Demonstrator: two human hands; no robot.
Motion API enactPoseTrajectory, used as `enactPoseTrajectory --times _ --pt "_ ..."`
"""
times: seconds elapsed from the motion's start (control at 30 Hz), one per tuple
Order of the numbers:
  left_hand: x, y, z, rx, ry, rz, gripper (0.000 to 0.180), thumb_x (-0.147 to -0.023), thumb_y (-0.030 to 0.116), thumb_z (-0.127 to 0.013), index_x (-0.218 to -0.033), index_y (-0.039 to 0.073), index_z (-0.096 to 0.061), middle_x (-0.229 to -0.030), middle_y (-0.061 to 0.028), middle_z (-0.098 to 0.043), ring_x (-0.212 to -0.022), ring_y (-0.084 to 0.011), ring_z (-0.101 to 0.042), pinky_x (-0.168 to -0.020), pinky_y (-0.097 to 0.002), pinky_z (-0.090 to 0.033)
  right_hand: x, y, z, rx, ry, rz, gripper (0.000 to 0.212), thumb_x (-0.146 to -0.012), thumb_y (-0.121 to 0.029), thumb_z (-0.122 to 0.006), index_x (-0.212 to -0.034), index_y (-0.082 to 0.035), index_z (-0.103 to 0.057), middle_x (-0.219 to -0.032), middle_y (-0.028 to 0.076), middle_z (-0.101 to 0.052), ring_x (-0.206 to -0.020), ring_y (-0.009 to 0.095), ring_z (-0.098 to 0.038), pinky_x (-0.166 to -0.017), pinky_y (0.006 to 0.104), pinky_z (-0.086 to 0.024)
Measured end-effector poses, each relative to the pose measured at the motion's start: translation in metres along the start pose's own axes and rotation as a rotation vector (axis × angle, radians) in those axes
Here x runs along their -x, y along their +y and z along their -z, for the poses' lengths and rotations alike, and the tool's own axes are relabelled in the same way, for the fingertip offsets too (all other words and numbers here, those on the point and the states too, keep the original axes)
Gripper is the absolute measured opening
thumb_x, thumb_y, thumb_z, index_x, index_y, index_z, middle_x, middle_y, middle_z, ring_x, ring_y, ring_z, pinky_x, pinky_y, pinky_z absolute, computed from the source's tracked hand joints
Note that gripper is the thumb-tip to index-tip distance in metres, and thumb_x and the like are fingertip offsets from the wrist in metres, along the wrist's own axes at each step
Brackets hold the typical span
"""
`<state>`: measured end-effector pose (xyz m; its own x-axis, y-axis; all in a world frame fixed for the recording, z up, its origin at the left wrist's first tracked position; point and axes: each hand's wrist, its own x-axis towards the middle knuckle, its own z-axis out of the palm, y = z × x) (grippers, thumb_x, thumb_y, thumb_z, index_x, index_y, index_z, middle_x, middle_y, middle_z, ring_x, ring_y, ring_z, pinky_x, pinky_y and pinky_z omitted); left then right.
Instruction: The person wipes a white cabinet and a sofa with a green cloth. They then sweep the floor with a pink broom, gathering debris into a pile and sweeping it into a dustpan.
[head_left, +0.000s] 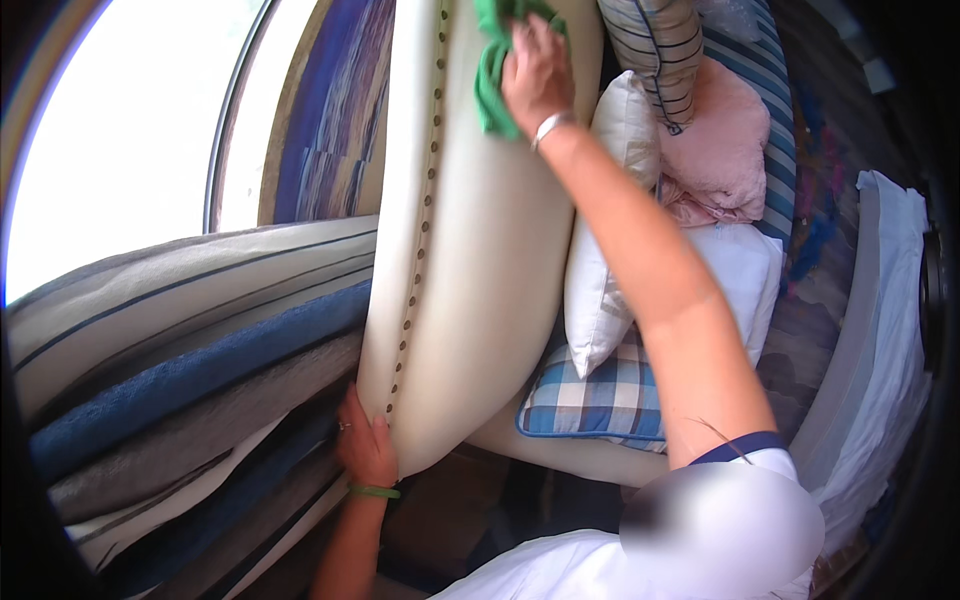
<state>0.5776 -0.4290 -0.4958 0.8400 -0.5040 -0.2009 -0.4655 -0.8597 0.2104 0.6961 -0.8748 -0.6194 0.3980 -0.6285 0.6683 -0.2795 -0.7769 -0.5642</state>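
A cream upholstered sofa back [490, 270] with a line of dark studs runs from the top of the view down to the lower middle. My right hand [540, 80] is closed on a green cloth [494, 90], pressed against the cream upholstery near the top. A light-coloured band circles that wrist. My left hand [367, 440] rests on the lower corner of the sofa back, thumb and fingers apart, holding nothing loose. It wears a ring and a green wristband.
Right of the sofa back lie a white cushion [600, 310], a blue checked cushion [590, 392], a pink fluffy cushion [715, 150] and a striped cushion [655, 50]. Striped curtain-like fabric [200, 330] fills the left, below a bright window [110, 130]. White cloth [880, 300] hangs at far right.
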Motion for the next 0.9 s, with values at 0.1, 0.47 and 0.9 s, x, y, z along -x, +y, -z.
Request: enactPoseTrajectory --times 0.1,0.47,0.9 --pt "-0.005 -0.002 -0.002 0.005 -0.001 -0.026 0.052 -0.085 0.023 -0.041 -0.130 -0.002 -0.031 -0.117 -0.0271 -0.045 -0.098 -0.0428 -0.049 -0.081 -0.0457 -0.041 -0.060 0.050 -0.015 0.165 -0.202 -0.243 0.026 -0.083 -0.017 -0.041 -0.103 -0.002 -0.049 -0.112 0.020 -0.050 -0.102 0.038 -0.047 -0.089 0.0433 -0.039" --pt "0.009 -0.016 -0.007 0.029 0.062 -0.029 0.044 -0.092 0.023 -0.031 -0.128 -0.001 -0.036 -0.115 -0.0236 -0.048 -0.098 -0.0390 -0.050 -0.082 -0.0407 -0.041 0.277 -0.237 0.191 -0.223 -0.669 0.133 0.030 -0.079 -0.019 -0.047 -0.107 -0.018 -0.058 -0.121 0.002 -0.048 -0.117 0.020 -0.039 -0.101 0.0496 -0.025" --pt "0.020 -0.020 -0.014 0.025 0.139 -0.139 0.046 -0.092 0.030 -0.034 -0.125 -0.003 -0.036 -0.110 -0.0260 -0.049 -0.096 -0.0409 -0.051 -0.079 -0.0437 -0.042 0.231 -0.167 0.139 0.226 -0.339 -0.476 0.033 -0.084 -0.023 -0.046 -0.109 -0.002 -0.051 -0.121 0.019 -0.044 -0.109 0.037 -0.040 -0.093 0.0462 -0.035"
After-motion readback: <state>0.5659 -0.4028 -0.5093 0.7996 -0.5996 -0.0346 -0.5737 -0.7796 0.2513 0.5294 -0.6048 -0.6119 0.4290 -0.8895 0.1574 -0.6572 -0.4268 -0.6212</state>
